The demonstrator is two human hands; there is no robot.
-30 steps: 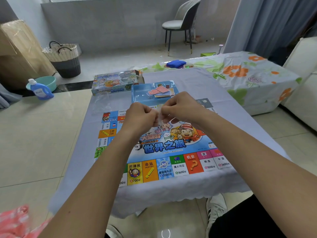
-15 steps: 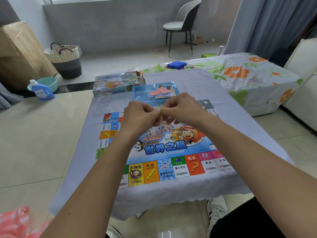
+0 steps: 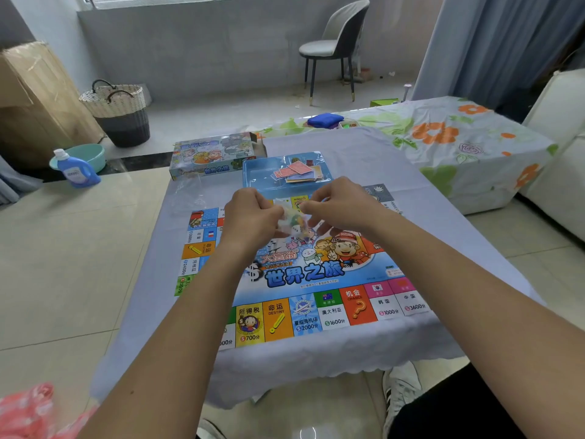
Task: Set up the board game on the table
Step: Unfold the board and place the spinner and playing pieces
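Above the board [image 3: 304, 274], both hands, left hand [image 3: 253, 213] and right hand [image 3: 340, 204], grip a small clear bag [image 3: 292, 221]; now pulled apart, its pieces show, so opening seems under way.

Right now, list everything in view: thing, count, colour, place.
board: one, multicoloured, flat on table
table: one, pale cloth
tray: one, blue, behind board, holds cards
cards: several, red and yellow, in tray
box: one, printed, left of tray
bag: one, clear, small pieces inside, between both hands
chair: one, grey, far wall
basket: one, woven, floor left
bottle: one, blue, floor left
basin: one, teal, behind bottle
left hand: pinching bag
right hand: pinching bag
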